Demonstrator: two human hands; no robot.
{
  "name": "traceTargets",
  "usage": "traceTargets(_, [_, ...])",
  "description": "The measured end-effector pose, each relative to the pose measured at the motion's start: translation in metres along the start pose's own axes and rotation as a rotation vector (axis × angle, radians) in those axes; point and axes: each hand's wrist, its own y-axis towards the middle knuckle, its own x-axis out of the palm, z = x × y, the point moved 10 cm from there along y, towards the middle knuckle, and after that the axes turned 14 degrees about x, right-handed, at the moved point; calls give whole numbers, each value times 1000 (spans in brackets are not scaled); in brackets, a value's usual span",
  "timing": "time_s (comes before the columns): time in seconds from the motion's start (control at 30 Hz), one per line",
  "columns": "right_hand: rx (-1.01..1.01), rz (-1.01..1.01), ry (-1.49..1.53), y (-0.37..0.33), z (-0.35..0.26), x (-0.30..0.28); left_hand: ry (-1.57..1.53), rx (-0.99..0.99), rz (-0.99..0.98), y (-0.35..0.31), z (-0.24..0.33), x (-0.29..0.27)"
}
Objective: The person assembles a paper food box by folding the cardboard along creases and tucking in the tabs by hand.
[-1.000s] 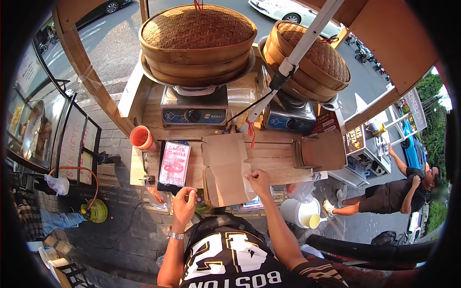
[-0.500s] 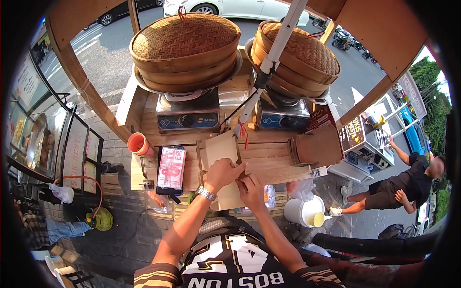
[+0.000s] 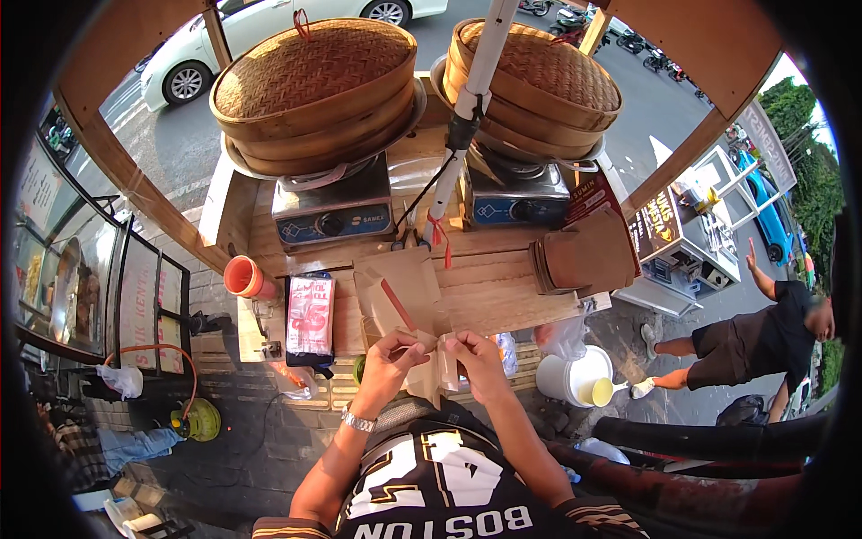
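Observation:
A brown cardboard food box (image 3: 415,269), partly folded, lies at the front edge of the wooden counter (image 3: 489,301). Its panels stand partly up, and a strip of light falls across the inside. At the box's near end, my left hand (image 3: 388,366) is closed, pinching a flap at the corner. My right hand (image 3: 479,364) grips the same end's right corner between thumb and fingers. Both hands almost meet there. A stack of flat brown boxes (image 3: 588,251) rests on the counter to the right.
Two round bamboo steamers (image 3: 314,94) stand on gas stoves (image 3: 332,211) at the back, a white pole (image 3: 467,112) between them. To the left are an orange cup (image 3: 250,277) and a pack of plastic bags (image 3: 310,310). A white bucket (image 3: 575,375) and a person (image 3: 763,323) are at right.
My left hand has come back from the middle of the box to its near end, beside my right hand. The panels now stand up more. A white car has moved into view at left.

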Motion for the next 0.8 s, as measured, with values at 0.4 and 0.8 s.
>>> traceTargets(0.4, [-511, 191, -597, -43, -40, 44, -295, -136, 26, -32, -20, -10])
traceTargets(0.8, [-665, 237, -670, -60, -44, 55, -499, -45, -68, -37, -45, -12])
